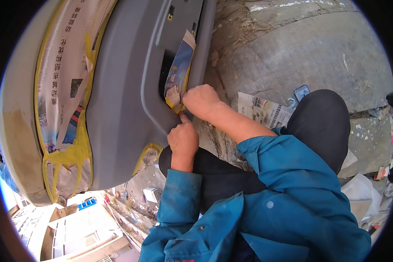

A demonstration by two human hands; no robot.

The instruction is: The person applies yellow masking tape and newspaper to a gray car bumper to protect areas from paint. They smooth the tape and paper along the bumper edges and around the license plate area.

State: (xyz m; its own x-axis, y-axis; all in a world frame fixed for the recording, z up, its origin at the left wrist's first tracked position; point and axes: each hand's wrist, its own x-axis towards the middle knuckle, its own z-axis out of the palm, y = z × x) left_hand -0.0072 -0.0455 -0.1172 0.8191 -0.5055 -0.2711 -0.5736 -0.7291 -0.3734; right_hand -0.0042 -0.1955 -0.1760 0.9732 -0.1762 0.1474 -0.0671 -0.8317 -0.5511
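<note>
A strip of newspaper (pixel 178 70) edged with yellow masking tape (pixel 176 106) lies over part of a dark slot (pixel 166 62) in a grey car bumper (pixel 118 82). My left hand (pixel 183 139) comes from below, its index finger stretched out to the taped lower end of the strip and its other fingers curled. Beside that end, my right hand (pixel 201 100) is curled into a fist at the strip's right edge. Its fingertips face away from me, so whatever they may pinch is hidden. The palm side of my left hand is hidden too.
More newspaper (pixel 64 65) and yellow tape cover a long panel to the left. Taped paper (pixel 148 157) fills a cutout low on the bumper. Near my right knee (pixel 319 127) lie a loose newspaper sheet (pixel 265 109) and a phone (pixel 301 92) on concrete slabs (pixel 308 59).
</note>
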